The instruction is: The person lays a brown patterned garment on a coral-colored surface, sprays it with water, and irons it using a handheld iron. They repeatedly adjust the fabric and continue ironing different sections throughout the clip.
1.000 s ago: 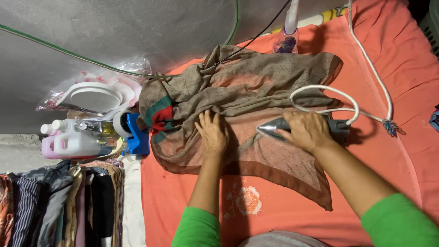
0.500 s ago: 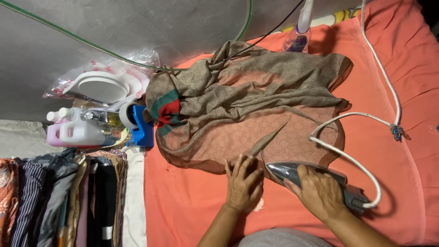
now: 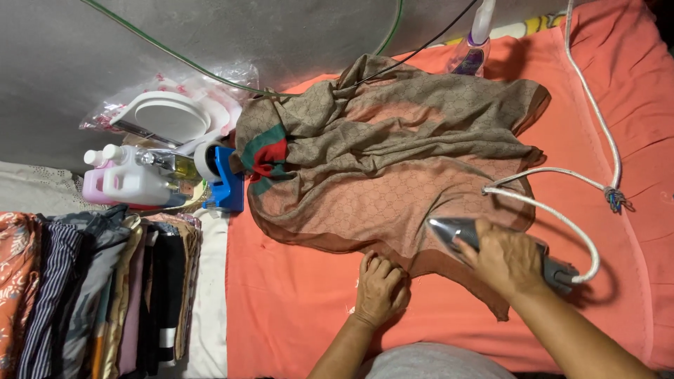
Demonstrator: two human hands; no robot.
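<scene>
A thin brown patterned scarf (image 3: 393, 161) with a green and red stripe lies crumpled on the orange padded ironing surface (image 3: 281, 302). My right hand (image 3: 507, 258) grips the handle of a silver iron (image 3: 456, 231), which rests on the near edge of the scarf. A white cord (image 3: 554, 210) loops from the iron's back end. My left hand (image 3: 380, 288) presses down on the scarf's near hem, fingers curled, just left of the iron.
A spray bottle (image 3: 477, 42) stands at the far edge. On the left are white and pink plastic bottles (image 3: 126, 182), a blue tape holder (image 3: 223, 184), a white plate in a bag (image 3: 172, 116), and a stack of folded clothes (image 3: 98, 295).
The iron and my right hand slid from the middle of the scarf toward its near edge. My left hand followed down to the hem.
</scene>
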